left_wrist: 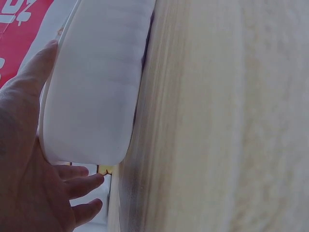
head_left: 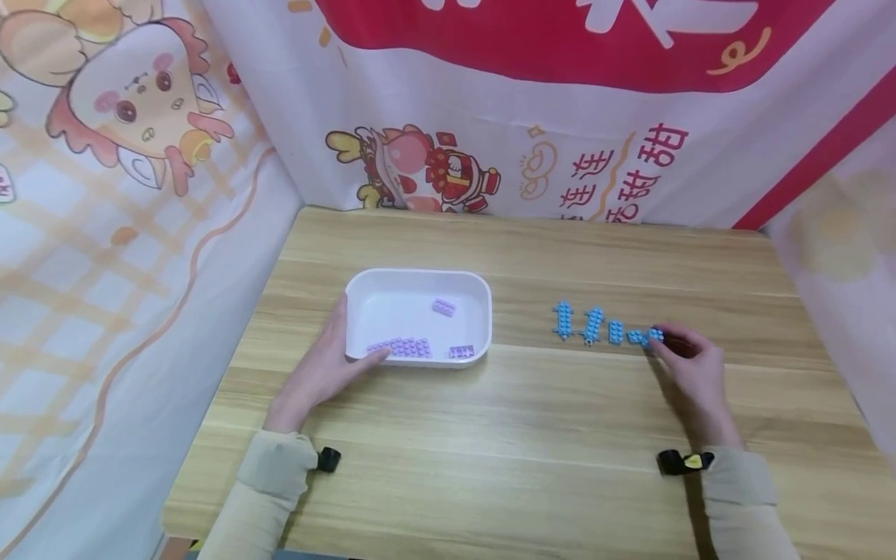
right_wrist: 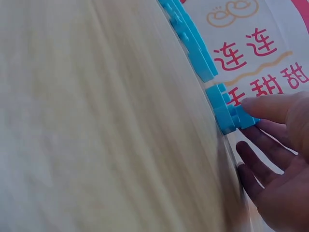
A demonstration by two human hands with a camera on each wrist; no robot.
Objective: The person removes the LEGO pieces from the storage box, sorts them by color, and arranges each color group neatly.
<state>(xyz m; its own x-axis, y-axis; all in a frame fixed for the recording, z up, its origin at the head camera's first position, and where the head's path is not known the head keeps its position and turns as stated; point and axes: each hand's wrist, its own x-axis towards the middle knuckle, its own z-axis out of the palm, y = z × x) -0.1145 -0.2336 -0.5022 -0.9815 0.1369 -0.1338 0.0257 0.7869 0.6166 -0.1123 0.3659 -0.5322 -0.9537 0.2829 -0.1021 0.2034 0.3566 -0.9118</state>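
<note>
My left hand (head_left: 327, 365) grips the left end of a white plastic tray (head_left: 488, 315), thumb at its front rim. The left wrist view shows the tray's outer wall (left_wrist: 94, 87), with the other fingers around the end. Several purple building bricks (head_left: 411, 348) lie along the tray's front side, and another purple brick (head_left: 444, 307) sits farther back. On the right, my right hand (head_left: 700, 373) pinches a small blue building brick (head_left: 656, 335) between thumb and fingers. It touches or nearly touches small blue bricks (right_wrist: 223, 117) at the row's right end.
Left of the pinched brick, a row of blue pieces stands on the wooden table (head_left: 504, 443): a plain blue brick (head_left: 615, 332) and two longer blue pieces with side pegs, one (head_left: 593, 325) beside the other (head_left: 563, 320). A printed cloth (head_left: 518, 140) hangs behind the table.
</note>
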